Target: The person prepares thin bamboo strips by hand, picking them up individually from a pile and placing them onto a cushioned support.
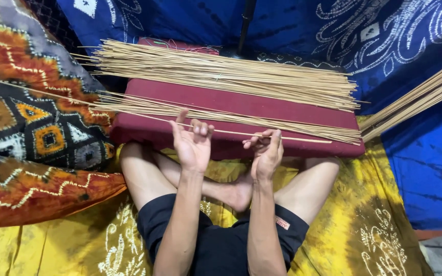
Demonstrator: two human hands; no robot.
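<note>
Thin stick (231, 132), a single pale, straight sliver like split bamboo or reed, runs nearly level between both hands, its long left end reaching out past the fingers over the patterned cloth and its right end jutting a little beyond the right hand. Left hand (192, 144) is raised palm-up with the fingers curled loosely over the stick, the forefinger and thumb pointing up, so the stick lies across the fingertips rather than in a tight fist. Right hand (267, 152) pinches the stick between thumb and bent fingers, knuckles turned toward the camera, wrist straight. Both forearms rise side by side from the lap, bare and nearly parallel. Just beyond the fingertips lies a maroon cushion (241, 105), flat, rectangular and cloth-covered with soft rounded edges, resting over the person's crossed bare legs. On its near part, just behind the fingers, a thin loose row of sticks (292, 125) fans out; farther back a thick heap of sticks (221, 74) lies in a dense, dry, straw-coloured layer, ends uneven. To the right of the right hand, well apart, another bundle of sticks (420, 99) slants upward. Left of the left hand are pillows in orange, grey and black tie-dye (31, 117); under the legs spreads a yellow printed cloth (364, 230), and behind everything hangs blue cloth with white patterns (400, 36).
</note>
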